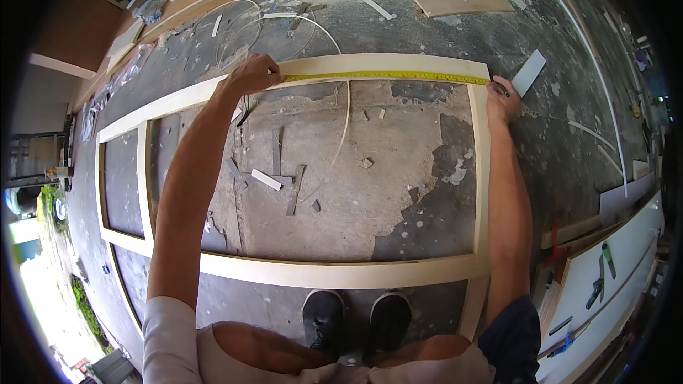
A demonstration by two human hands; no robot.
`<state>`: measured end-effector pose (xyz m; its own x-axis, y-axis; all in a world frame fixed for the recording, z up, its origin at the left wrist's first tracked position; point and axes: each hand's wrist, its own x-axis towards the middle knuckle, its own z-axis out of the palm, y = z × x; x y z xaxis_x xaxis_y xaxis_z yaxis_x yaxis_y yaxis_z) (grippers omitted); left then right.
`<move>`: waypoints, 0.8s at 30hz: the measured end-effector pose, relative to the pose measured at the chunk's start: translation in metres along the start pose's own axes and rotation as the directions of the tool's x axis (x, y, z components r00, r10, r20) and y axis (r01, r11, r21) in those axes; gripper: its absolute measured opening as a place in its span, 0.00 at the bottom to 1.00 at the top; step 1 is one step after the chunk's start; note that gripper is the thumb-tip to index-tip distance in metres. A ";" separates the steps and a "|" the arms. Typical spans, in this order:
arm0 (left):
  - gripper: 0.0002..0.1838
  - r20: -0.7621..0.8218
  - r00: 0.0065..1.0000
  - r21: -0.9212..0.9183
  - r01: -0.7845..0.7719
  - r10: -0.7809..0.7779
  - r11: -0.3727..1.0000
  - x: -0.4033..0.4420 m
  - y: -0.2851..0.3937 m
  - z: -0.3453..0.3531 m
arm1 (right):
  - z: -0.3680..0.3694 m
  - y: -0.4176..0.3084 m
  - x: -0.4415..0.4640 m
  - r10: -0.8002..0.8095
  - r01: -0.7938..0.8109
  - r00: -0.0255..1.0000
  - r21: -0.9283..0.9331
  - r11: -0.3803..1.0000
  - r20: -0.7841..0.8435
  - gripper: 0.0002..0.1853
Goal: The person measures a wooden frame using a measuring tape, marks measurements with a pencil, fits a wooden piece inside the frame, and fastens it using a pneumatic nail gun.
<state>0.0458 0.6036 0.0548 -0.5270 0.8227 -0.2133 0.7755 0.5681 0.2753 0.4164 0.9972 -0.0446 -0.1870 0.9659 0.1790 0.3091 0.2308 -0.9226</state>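
In the head view, a pale wooden frame (334,271) lies flat on the worn floor (320,142), with the person's shoes just beyond its near rail. The yellow tape measure (384,75) is stretched along the far rail, between the two hands. The hands are well apart: the left hand (249,73) is closed on the tape's left end, and the right hand (504,102) grips its other end at the far right corner, near a white strip (529,73). Which hand has the case is hard to tell, though something dark shows in the right.

The tape should be light, thin and springy, firm while taut but apt to buckle or twist if let slack; the case and the end tip are the best holds. The frame looks stiff but slender, likely to flex if lifted by one corner; opposite long rails would give a steadier grip.
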 end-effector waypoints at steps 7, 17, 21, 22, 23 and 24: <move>0.15 -0.009 1.000 0.048 0.001 -0.001 0.999 -0.004 0.000 0.003 | 0.031 -0.036 -0.014 -0.412 0.402 0.905 -0.102 0.910 -0.106 0.14; 0.15 0.100 0.994 -0.012 0.051 -0.050 0.999 -0.004 0.004 -0.005 | 0.137 -0.119 -0.099 -0.201 -0.072 0.719 0.359 0.930 0.665 0.13; 0.15 0.077 0.997 -0.041 0.020 -0.017 0.999 -0.002 -0.004 0.001 | 0.151 -0.113 -0.103 -0.181 0.043 0.693 0.211 0.977 0.698 0.12; 0.14 0.045 0.999 -0.035 -0.005 0.006 0.999 -0.002 -0.004 0.002 | 0.151 -0.113 -0.104 -0.178 0.091 0.677 0.158 0.983 0.714 0.10; 0.14 0.046 0.999 -0.036 -0.004 0.006 0.999 -0.002 -0.004 0.002 | 0.151 -0.112 -0.106 -0.176 0.091 0.677 0.156 0.984 0.715 0.10; 0.14 0.069 0.997 -0.035 0.032 -0.030 0.999 -0.002 -0.004 0.002 | 0.150 -0.112 -0.107 -0.196 0.164 0.665 0.115 0.980 0.721 0.10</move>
<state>0.0442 0.5997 0.0523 -0.5246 0.8019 -0.2859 0.7454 0.5949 0.3008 0.2616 0.8502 -0.0120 -0.8572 0.5122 0.0533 0.1649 0.3711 -0.9139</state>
